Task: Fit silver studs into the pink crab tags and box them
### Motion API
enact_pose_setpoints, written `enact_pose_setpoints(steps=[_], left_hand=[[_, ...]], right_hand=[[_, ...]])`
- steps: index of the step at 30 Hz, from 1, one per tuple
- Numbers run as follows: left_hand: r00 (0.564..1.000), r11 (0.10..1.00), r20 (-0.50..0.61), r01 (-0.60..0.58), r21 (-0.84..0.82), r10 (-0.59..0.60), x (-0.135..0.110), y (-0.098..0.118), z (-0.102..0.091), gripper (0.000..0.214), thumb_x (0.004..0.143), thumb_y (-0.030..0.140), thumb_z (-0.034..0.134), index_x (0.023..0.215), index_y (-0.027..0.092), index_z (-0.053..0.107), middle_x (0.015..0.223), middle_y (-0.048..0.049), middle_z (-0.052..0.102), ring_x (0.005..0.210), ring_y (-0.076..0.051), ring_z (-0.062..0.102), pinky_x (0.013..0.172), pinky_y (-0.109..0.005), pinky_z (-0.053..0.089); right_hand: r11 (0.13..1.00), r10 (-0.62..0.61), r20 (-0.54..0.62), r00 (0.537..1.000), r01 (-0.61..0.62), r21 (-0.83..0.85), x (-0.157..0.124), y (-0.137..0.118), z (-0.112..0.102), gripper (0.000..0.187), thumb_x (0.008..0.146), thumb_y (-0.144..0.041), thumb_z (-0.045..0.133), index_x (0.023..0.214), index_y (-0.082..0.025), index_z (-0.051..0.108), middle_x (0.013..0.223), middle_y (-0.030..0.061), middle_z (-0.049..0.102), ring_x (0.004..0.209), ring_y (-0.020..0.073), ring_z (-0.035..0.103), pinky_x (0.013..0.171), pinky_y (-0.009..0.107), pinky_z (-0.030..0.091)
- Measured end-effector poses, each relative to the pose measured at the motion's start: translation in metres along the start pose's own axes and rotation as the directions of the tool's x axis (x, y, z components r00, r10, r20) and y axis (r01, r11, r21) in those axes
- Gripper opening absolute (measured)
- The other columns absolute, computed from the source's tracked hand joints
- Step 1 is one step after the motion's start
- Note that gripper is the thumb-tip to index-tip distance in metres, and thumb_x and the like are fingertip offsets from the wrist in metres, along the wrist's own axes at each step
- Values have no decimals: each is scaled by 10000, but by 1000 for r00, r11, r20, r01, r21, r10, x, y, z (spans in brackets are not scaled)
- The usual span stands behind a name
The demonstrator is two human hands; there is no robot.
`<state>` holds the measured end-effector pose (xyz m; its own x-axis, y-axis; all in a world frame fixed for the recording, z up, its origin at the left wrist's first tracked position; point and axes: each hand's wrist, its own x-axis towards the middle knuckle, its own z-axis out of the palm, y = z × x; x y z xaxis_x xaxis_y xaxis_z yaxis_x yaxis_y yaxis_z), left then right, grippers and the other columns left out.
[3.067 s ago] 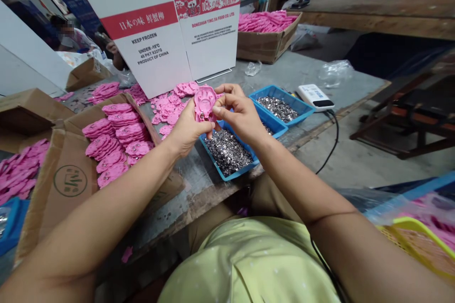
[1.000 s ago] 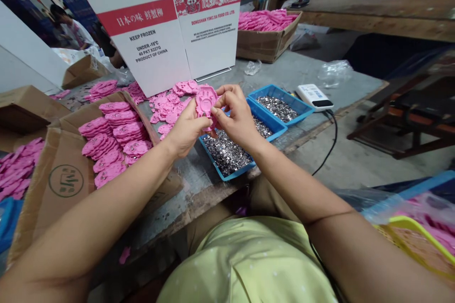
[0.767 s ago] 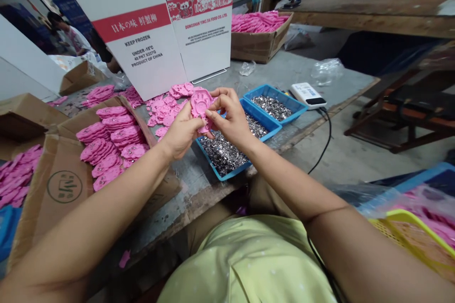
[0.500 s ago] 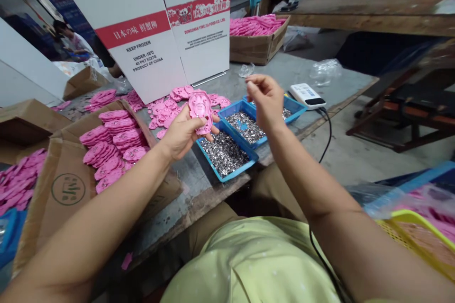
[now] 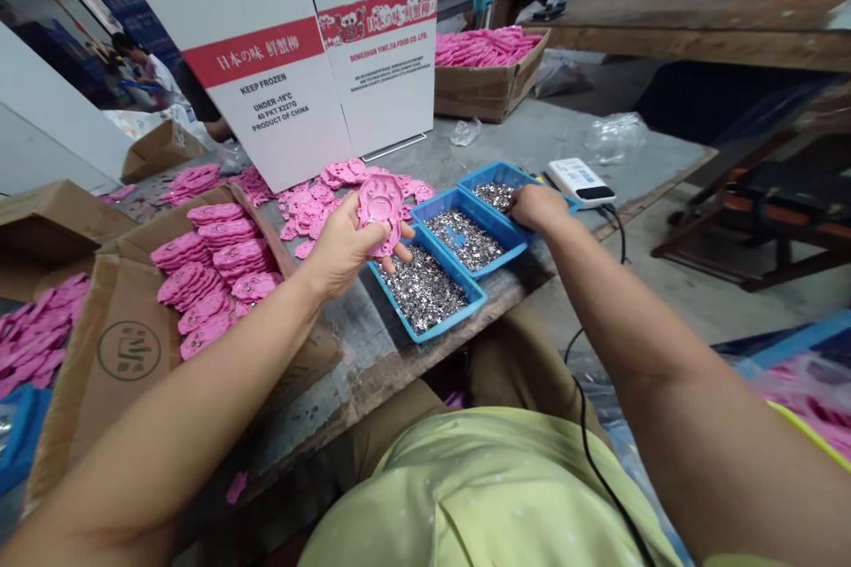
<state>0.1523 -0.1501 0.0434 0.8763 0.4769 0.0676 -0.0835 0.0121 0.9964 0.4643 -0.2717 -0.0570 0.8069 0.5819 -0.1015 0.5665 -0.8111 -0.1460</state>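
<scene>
My left hand grips a pink plastic piece with a moulded outline, thumb across its lower part, held just above the near tray. My right hand reaches into the far blue tray, its fingertips down among small shiny metal parts; whether they pinch any is hidden. Two more blue trays, the middle one and the near one, hold similar silvery bits. A small blue piece lies on the metal in the middle tray.
An open cardboard box of stacked pink pieces stands at left. Loose pink pieces lie before a tall white carton. A white device with a black cable sits at right. Another carton of pink pieces is behind.
My right hand has moved from above the trays down and right into the far tray. My left hand still holds the pink piece, with its face turned slightly.
</scene>
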Motion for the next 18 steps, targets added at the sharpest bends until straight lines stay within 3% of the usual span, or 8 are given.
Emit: enact_pose_setpoints(steps=[6,13,18], left_hand=[[999,999,-34,-28,15,28,0,0,-1,438,728,187,726,1108,172,510,806,-65,754,573,-194,723,388,-226,479],[998,999,-57,-14,29,15,-1,3,-1,395,697,190,704,1044,166,518,775,-69,754,530,-204,709,364,-238,462],[998,1000,-55,-4,-16,3,0,3,-1,416,701,197,720,1056,179,503,820,-74,765,554,-190,711,385,-230,469]], right_hand=[[999,21,-43,999,-19,45,-2,3,2,268,947,-241,628,1116,-120,797,1263,277,736,1199,399,704,945,446,567],[1000,-6,-11,1000,6,4,2,2,6,288,927,-245,631,1157,-186,793,1278,189,752,1179,357,716,905,406,558],[1000,8,-56,998,-8,7,3,4,8,301,943,-258,601,1149,-159,797,1272,222,749,1187,371,712,899,412,558]])
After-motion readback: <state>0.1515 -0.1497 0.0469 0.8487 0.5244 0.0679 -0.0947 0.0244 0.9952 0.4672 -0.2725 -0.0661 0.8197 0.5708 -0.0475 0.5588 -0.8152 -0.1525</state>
